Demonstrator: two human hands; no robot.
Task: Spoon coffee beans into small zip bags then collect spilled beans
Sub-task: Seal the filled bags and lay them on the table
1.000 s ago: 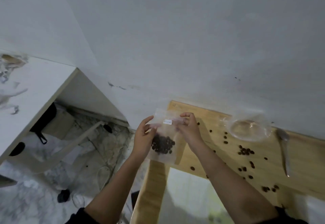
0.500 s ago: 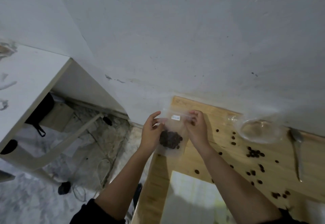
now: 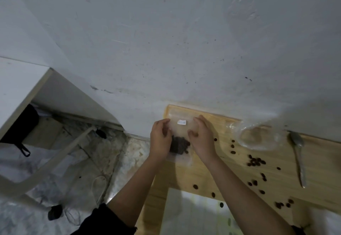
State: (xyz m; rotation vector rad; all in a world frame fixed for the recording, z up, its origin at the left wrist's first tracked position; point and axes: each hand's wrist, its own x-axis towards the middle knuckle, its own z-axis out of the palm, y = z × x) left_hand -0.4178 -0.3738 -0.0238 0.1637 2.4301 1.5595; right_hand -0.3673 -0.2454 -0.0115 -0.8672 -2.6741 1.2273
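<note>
A small clear zip bag [image 3: 181,129] with a white label lies at the far left corner of the wooden table [image 3: 203,172]. Dark coffee beans [image 3: 180,145] are heaped in its lower half. My left hand [image 3: 160,140] holds the bag's left edge with curled fingers. My right hand [image 3: 202,138] holds its right side, thumb on the bag and fingers curved over the top. Spilled beans [image 3: 255,161] lie scattered over the table to the right. A metal spoon [image 3: 299,153] lies near the right end.
A crumpled clear plastic bag [image 3: 258,137] sits against the wall between the zip bag and the spoon. A pale sheet [image 3: 193,214] lies at the table's near edge. The white wall rises directly behind. Left of the table are the floor, a white shelf and cables.
The bag has come down from held in the air onto the table corner. Both hands came down with it and now hold its sides.
</note>
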